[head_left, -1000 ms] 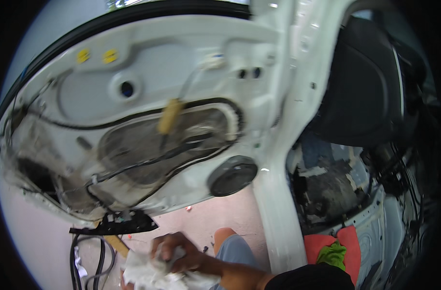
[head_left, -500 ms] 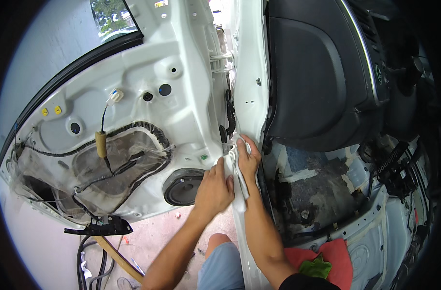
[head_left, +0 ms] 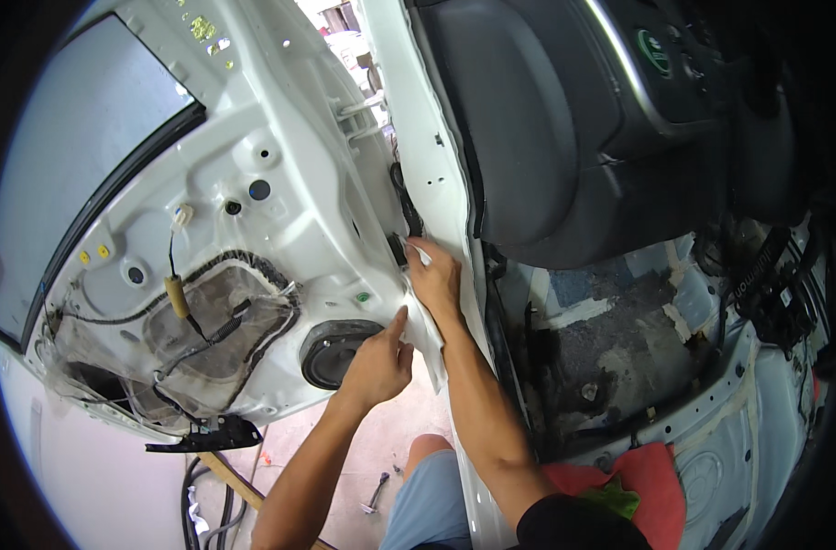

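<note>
My right hand grips a bunched white cloth in the gap between the white inner door and the body pillar, just below a black corrugated wire sleeve. Its fingertips are partly hidden by the cloth. Lower and to the left, my left hand is at the door's edge beside the cloth, index finger stretched out and other fingers bent. Near it sits a round black speaker. The stripped door carries wiring, a tan foam-wrapped connector and a clear plastic sheet.
The black dashboard fills the upper right, above a bare cabin floor. Red and green cloths lie on the sill at lower right. Below the door are a wooden strip, black hoses and the pale pink ground.
From one second ago, the white cloth has been lifted from low down to the hinge gap. Since the middle frame, my right hand has moved slightly up and left, and the view has tilted.
</note>
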A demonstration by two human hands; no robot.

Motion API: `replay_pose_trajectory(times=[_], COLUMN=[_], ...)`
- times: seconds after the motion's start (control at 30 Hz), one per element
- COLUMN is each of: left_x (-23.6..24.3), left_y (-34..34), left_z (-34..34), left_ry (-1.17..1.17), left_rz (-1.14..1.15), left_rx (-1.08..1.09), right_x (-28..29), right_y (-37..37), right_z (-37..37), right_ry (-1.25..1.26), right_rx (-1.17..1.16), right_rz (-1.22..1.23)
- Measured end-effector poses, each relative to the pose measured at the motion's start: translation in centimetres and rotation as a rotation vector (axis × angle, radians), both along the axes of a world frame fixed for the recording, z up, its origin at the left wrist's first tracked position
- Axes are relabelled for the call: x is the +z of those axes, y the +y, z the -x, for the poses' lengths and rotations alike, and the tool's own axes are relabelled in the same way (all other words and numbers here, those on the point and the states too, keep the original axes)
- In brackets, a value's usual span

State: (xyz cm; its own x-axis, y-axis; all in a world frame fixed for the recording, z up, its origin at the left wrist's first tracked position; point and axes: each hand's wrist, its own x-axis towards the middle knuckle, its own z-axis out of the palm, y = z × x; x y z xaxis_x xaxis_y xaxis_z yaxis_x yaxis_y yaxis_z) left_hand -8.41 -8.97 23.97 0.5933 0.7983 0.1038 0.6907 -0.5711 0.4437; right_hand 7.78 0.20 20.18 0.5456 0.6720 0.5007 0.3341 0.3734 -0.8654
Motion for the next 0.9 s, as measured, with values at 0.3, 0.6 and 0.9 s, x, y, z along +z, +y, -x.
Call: replay_pose_trajectory(times=[0.3, 0.6, 0.9], left_x=[3.3, 4.1, 3.6], left_y=[-1.9, 3.1, 4.7], left_z=[5.1, 7.3, 6.9], left_ry=[0.042, 0.184, 0.251], left_rz=[-0.25, -0.701, -0.734], left_rx=[0.028, -0.557, -0.713], right_x=[-1.5, -1.7, -1.8], right_y=[-0.5, 0.3, 0.3], right_z=[0.5, 1.0, 1.2], right_ry=[0.007, 0.131, 0.077], right_rx=[-0.063, -0.045, -0.088], right_rz=[0.105, 0.032, -0.062])
